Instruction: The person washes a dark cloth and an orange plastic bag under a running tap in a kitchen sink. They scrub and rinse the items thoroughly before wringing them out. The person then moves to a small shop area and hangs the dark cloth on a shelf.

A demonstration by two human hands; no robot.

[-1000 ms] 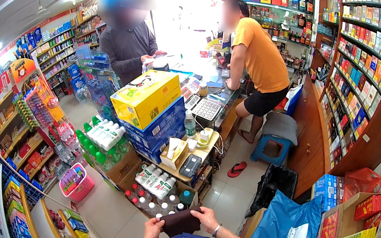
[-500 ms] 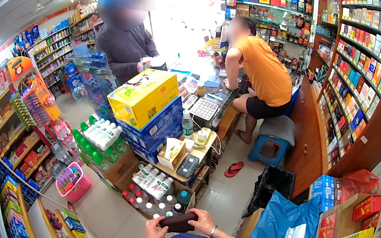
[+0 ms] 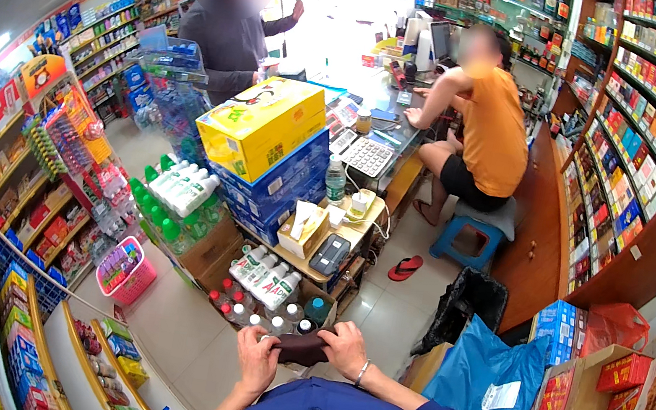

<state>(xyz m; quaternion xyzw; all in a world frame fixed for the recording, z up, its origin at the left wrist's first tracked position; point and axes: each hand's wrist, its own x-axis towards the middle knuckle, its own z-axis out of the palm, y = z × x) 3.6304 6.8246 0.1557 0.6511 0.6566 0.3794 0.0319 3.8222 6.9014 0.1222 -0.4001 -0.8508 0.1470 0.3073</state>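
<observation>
Close to my body, both hands grip a dark brown, soft-looking piece (image 3: 299, 350), stretched level between them; what kind of thing it is I cannot make out. My left hand (image 3: 258, 357) pinches its left end, and my right hand (image 3: 345, 350), with a silver bracelet at the wrist, has the other end. Just beyond it stand several capped drink bottles (image 3: 293, 313) in a cardboard box. A wrapped pack of white bottles (image 3: 264, 279) lies over some of them.
A tissue box (image 3: 305, 231) and a black device (image 3: 331, 254) sit on the shelf ahead, beside stacked cartons (image 3: 258, 131). One person in orange (image 3: 487, 135) sits on a blue stool (image 3: 468, 234); another (image 3: 220, 45) stands across the counter. A black bin (image 3: 470, 303) and blue bag (image 3: 485, 373) are right.
My hands have drawn nearer the bottles, and the brown piece now looks flatter and bent. The person in orange has sat down on the stool; the standing person has raised a hand.
</observation>
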